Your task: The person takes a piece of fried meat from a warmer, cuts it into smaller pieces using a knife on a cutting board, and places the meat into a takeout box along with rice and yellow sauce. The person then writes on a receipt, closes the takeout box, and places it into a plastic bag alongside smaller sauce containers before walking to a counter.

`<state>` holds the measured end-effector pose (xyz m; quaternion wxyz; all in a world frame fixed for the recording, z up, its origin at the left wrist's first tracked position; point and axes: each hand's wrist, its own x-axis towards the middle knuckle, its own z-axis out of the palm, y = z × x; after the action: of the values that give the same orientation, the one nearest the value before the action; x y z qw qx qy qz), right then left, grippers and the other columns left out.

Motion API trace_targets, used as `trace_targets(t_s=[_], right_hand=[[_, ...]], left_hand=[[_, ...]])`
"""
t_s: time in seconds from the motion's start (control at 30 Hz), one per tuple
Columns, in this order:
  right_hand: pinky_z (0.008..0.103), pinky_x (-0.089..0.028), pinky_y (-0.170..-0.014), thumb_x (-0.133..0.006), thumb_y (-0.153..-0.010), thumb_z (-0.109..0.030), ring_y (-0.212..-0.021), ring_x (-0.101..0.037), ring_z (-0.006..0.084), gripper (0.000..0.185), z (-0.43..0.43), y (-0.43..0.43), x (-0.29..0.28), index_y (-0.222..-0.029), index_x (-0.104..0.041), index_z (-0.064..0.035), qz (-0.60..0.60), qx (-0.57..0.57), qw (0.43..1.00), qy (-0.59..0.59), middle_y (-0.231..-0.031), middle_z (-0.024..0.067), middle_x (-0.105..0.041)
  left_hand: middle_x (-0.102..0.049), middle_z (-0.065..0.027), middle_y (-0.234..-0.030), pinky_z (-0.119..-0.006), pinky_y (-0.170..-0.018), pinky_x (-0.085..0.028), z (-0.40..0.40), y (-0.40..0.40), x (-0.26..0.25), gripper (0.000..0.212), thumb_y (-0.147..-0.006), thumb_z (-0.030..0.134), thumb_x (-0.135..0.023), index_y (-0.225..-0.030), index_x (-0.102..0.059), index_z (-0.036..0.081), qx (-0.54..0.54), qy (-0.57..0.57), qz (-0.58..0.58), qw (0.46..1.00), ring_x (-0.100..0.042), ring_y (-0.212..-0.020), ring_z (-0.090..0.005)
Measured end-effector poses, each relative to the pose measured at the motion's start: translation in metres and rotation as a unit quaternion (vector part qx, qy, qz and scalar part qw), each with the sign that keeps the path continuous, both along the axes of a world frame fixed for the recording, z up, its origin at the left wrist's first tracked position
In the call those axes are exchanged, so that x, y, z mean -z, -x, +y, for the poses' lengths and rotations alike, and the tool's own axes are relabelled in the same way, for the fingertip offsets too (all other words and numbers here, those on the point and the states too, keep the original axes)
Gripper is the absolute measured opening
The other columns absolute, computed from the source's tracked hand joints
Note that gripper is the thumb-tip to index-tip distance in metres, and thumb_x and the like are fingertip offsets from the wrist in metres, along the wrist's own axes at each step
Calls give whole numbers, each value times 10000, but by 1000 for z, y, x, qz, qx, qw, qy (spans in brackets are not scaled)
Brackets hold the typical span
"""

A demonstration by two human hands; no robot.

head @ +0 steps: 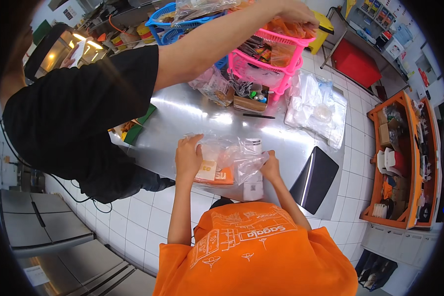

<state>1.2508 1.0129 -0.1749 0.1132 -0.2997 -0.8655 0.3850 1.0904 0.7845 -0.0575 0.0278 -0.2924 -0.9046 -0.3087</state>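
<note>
A clear plastic bag (240, 162) lies before me at the front edge of the steel table. Inside its left part is an orange and cream food box (214, 177) bearing writing. My left hand (188, 157) grips the bag's left side, its thumb and fingers around the film by the box. Gathered film at the right side of the bag is pinched in my right hand (271, 167). A long white printed paper slip (253, 188) lies between my hands, partly covered by the bag.
A co-worker's bare arm (211, 48) crosses over the table to a pink tiered rack (299, 42) of packets. Beside it stands a blue basket (161, 18). Around the table lie plastic bags (318, 107), a marker box (249, 103), a black pen (259, 116) and a flat black device (315, 181).
</note>
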Motion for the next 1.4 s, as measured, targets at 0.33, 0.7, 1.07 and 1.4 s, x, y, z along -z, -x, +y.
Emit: trace_targets(t_s=[0.33,0.7,1.07,1.4], right_hand=[[314,-491,-812,-631,-852,-102,-928,-611,145,418,46,34,-214,-1246,-520,-13,207,-404,782,427,-1084,82,-625],[401,-432,-910,-550,-831,-182,-1133,-523,369,493,-88,127,-138,-1276,-457,10,-205,-419,878,-106,-1171,248,-563],[529,-309,-1022,-498,-775,-129,-1263,-403,333,477,-106,114,-85,-1243,-474,-36,184,-551,786,-211,-1325,194,-438],[456,-293,-1069,-485,-713,-62,-1287,-358,347,562,-99,166,-122,-1274,-489,-84,-135,-695,704,-58,-1334,173,-459]], left_hand=[[-522,-144,-1289,-297,-836,-492,-45,-43,-72,611,-719,-154,-335,-1266,-535,34,37,-309,-315,897,-572,-1072,-225],[-602,-106,-1137,-190,-617,-414,-79,-51,-91,613,-687,-162,-305,-1149,-632,73,-31,-240,-134,961,-562,-866,-119],[-606,-110,-1026,-231,-612,-446,-54,-41,-104,627,-663,-185,-325,-1133,-640,83,47,-269,-81,959,-538,-673,-156],[-621,-120,-963,-255,-610,-450,-67,-62,-98,544,-668,-169,-338,-1069,-642,37,24,-272,-149,950,-584,-674,-161]])
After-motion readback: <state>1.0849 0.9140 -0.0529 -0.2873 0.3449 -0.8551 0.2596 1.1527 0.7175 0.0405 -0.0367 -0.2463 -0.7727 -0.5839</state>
